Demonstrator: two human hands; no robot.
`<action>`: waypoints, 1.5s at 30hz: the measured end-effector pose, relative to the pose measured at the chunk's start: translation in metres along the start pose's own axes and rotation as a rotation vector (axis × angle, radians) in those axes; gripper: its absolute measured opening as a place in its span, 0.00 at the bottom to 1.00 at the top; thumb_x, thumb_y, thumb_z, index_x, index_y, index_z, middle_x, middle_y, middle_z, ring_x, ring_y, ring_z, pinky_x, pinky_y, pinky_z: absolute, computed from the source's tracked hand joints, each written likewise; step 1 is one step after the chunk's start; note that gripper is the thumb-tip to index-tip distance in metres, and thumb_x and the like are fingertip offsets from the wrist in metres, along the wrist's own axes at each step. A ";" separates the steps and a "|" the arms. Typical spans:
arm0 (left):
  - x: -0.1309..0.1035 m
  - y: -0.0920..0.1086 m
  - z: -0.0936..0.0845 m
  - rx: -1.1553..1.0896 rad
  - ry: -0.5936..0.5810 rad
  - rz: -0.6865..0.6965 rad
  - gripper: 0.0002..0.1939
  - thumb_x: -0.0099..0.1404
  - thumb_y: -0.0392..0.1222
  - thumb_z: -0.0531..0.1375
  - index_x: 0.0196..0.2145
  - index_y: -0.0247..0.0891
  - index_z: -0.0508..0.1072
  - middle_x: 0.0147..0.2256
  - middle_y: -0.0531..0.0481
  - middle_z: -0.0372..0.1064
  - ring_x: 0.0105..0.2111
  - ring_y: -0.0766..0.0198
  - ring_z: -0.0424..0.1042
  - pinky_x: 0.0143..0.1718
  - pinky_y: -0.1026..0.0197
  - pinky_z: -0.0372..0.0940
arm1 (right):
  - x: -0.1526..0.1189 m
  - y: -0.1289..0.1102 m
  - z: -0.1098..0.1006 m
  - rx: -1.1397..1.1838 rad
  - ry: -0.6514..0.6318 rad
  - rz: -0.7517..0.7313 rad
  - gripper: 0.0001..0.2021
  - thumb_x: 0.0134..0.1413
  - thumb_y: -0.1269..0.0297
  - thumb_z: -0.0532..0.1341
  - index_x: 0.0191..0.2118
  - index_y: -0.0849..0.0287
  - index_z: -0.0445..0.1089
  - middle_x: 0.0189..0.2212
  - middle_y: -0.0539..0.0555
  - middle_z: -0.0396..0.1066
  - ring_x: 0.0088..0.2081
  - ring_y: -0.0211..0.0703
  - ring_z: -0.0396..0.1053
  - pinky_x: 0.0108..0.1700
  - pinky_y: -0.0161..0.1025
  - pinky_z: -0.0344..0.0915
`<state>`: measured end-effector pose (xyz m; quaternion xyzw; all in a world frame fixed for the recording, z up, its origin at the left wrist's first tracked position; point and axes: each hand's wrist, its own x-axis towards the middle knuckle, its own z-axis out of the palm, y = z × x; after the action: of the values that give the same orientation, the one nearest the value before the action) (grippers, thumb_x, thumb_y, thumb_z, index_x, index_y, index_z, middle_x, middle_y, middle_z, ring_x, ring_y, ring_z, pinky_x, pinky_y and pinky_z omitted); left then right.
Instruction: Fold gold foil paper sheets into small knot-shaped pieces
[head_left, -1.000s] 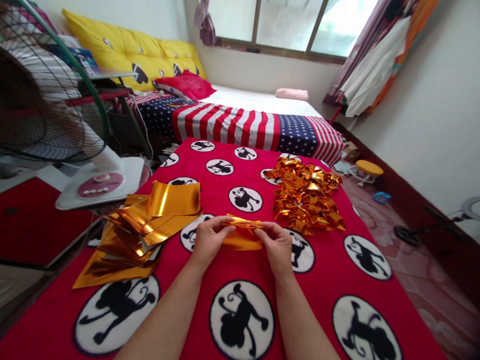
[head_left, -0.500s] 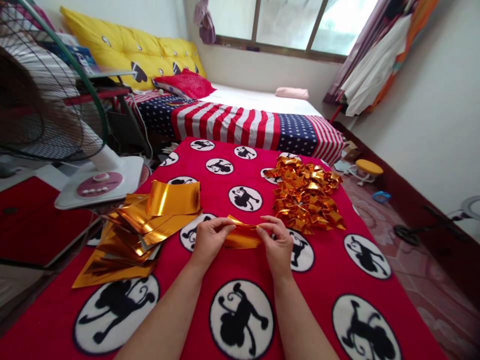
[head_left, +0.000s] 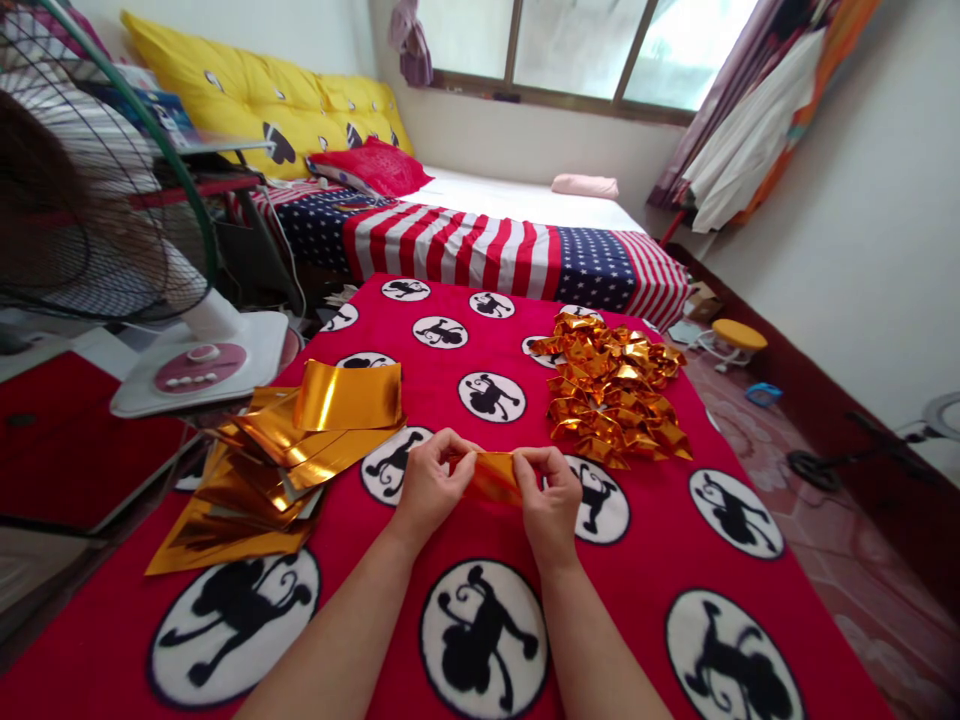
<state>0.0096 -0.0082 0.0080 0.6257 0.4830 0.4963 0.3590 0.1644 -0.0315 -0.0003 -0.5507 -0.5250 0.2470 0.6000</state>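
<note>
Between my two hands is a small sheet of gold foil paper (head_left: 496,474), folded along its upper edge. My left hand (head_left: 436,480) pinches its left end between thumb and fingers. At the right end, my right hand (head_left: 550,492) grips the paper the same way. Left of my hands lies a loose stack of flat gold foil sheets (head_left: 349,395), spread unevenly. A heap of folded gold foil pieces (head_left: 611,390) sits beyond my right hand. Everything rests on a red cloth (head_left: 405,640) printed with black monkeys in white circles.
An electric fan (head_left: 210,350) stands at the left edge of the table. Behind the table is a bed (head_left: 480,245) with a star-and-stripe cover and a red pillow (head_left: 382,168). A yellow stool (head_left: 739,333) is on the floor to the right.
Both hands have rolled the paper, and its upper edge is now folded over, so less of the sheet shows. The fingers of my right hand have curled in closer.
</note>
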 end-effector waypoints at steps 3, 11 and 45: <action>0.000 -0.003 0.003 -0.029 0.045 0.007 0.04 0.60 0.37 0.60 0.28 0.35 0.71 0.26 0.51 0.72 0.25 0.68 0.69 0.27 0.68 0.63 | -0.001 -0.001 0.002 0.000 0.017 -0.035 0.05 0.56 0.63 0.62 0.31 0.58 0.71 0.28 0.51 0.72 0.31 0.40 0.69 0.37 0.36 0.65; 0.001 -0.003 0.004 -0.156 0.036 -0.066 0.09 0.55 0.42 0.67 0.28 0.35 0.72 0.26 0.51 0.72 0.27 0.67 0.72 0.29 0.68 0.67 | -0.002 -0.001 0.002 0.015 0.027 -0.050 0.04 0.57 0.65 0.61 0.32 0.58 0.70 0.30 0.51 0.72 0.33 0.41 0.70 0.38 0.38 0.66; 0.003 0.004 -0.005 -0.337 -0.116 -0.243 0.10 0.52 0.44 0.68 0.28 0.34 0.76 0.25 0.49 0.74 0.26 0.65 0.72 0.27 0.67 0.66 | 0.007 -0.009 -0.009 0.031 -0.189 -0.070 0.07 0.56 0.65 0.62 0.28 0.57 0.70 0.24 0.48 0.67 0.26 0.37 0.63 0.29 0.34 0.58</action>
<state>0.0060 -0.0062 0.0136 0.5215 0.4435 0.4863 0.5430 0.1720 -0.0311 0.0119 -0.4968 -0.5943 0.2847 0.5648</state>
